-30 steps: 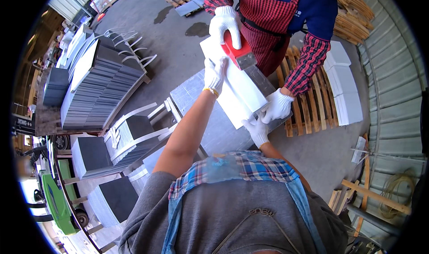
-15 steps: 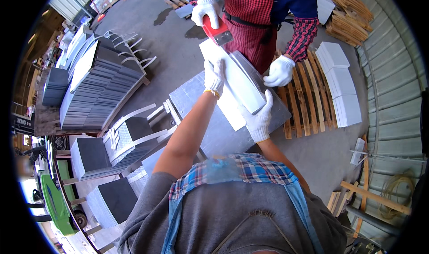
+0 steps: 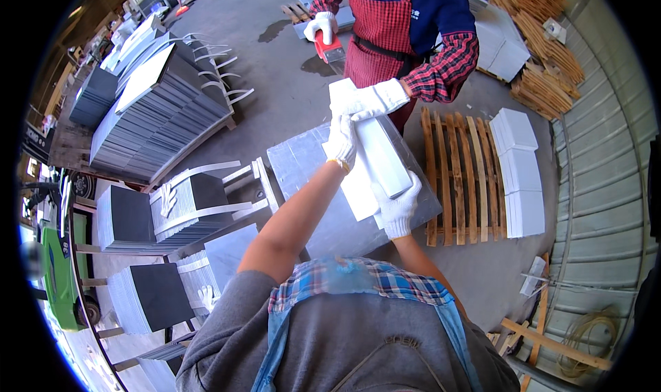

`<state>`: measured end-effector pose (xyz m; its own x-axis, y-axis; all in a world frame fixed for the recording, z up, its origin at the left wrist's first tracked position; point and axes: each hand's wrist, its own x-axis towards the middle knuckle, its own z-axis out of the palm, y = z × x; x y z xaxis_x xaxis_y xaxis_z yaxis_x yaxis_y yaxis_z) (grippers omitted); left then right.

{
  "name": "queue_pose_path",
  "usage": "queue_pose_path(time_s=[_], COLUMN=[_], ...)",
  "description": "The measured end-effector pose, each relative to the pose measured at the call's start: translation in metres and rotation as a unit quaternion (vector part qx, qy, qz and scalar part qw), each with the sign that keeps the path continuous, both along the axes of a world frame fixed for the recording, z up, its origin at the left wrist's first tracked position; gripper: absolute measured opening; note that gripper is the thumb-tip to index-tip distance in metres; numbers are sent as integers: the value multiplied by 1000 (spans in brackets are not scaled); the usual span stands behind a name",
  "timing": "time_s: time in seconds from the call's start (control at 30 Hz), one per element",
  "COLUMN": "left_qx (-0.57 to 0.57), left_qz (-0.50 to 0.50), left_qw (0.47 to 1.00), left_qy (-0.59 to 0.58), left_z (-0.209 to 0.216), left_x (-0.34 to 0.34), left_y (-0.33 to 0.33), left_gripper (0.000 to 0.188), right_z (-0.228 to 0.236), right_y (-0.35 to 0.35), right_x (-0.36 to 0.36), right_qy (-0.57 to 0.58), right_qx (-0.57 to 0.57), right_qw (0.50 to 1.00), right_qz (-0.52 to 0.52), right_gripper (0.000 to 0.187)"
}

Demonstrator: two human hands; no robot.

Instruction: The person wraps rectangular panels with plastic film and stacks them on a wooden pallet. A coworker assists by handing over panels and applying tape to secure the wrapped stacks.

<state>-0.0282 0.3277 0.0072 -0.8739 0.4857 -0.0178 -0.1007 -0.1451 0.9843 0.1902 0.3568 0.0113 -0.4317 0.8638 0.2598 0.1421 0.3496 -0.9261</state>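
Note:
A long, narrow white-topped slab [image 3: 387,168] lies slanted before me, with grey edges beneath it and a thin white sheet [image 3: 358,191] under its left side. My left hand [image 3: 341,144], in a white knit glove, is closed on the white sheet along the upper left edge. At the lower right end my gloved right hand [image 3: 398,206] grips the slab, thumb along its side. A co-worker's gloved hand [image 3: 377,101] reaches across the upper end, touching or close to my left fingertips; the overlap hides the exact contact. The co-worker's other hand [image 3: 321,27] holds a red-handled scraper [image 3: 330,49].
Beneath the slab is a large grey board [image 3: 296,161]. A slatted wooden pallet [image 3: 458,178] and a white stack [image 3: 520,171] stand to the right. Stacks of dark grey tiles [image 3: 162,109] fill the left, with white straps [image 3: 206,178] around a nearer one.
The co-worker's hand has moved from the slab's right side across to its upper end. The scraper has pulled back from the sheet. My hands keep their grip; my view has shifted slightly.

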Motion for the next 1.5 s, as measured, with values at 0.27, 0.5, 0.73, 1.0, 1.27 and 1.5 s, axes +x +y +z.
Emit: queue_pose_path(time_s=[0.27, 0.5, 0.73, 1.0, 1.27, 1.5], left_qx=[-183, -199, -251, -225, -98, 243], left_qz=[-34, -175, -153, 276, -1, -106], left_qw=[784, 698, 733, 837, 977, 838], left_qy=[592, 666, 614, 416, -188, -478], left_z=[86, 94, 99, 39, -218, -204], left_x=[108, 79, 75, 84, 170, 206], left_y=[-20, 0, 13, -11, -80, -19], left_gripper=[33, 23, 31, 41, 51, 74], right_z=[-11, 13, 10, 0, 2, 10], right_y=[4, 2, 12, 20, 18, 24], right_x=[2, 10, 18, 15, 17, 18], right_qy=[-25, -99, -33, -60, -28, -81], right_qx=[10, -10, 20, 102, 44, 40], right_qw=[1000, 995, 996, 989, 990, 984], right_qz=[8, 16, 82, 84, 130, 154], right_gripper=[92, 93, 91, 91, 89, 93])
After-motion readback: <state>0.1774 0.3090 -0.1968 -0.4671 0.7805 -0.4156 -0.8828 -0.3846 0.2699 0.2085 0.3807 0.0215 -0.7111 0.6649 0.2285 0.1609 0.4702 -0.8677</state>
